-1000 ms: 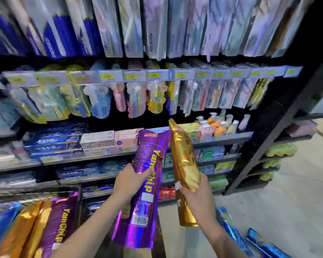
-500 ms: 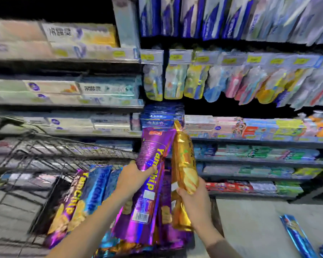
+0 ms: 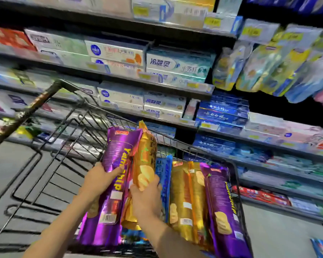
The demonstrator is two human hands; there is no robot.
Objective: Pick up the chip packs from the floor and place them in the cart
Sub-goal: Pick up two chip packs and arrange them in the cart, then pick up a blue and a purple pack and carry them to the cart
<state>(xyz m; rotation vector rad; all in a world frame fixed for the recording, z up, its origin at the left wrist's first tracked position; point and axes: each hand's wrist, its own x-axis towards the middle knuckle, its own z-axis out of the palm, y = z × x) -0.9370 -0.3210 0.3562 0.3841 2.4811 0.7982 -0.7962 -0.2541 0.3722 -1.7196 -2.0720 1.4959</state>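
Purple foil catches the light first: the left hand (image 3: 99,180) has its fingers curled round a long purple chip pack (image 3: 108,190), thumb pressed across the printed face, holding it nearly upright over the cart (image 3: 238,185). Right beside it, touching along one edge, stands a gold chip pack (image 3: 145,161), gripped low down by the right hand (image 3: 146,201), whose fingers wrap behind the bag while the thumb lies on its front. Both packs hang above the near end of the wire basket.

Inside the basket several more packs lie side by side, lengthwise: a blue pack (image 3: 163,175) next to the held gold one, then two gold packs (image 3: 187,200), then another purple pack (image 3: 225,211) leaning against the right-hand wire wall (its lower end runs out of sight). Something blue shows underneath the held packs, too dim to name.

Down on the floor at the far right edge, a blue chip pack (image 3: 320,247) lies well apart from the cart. Behind everything, shelves (image 3: 157,84) carry boxed toothpaste and hanging toothbrush packets.
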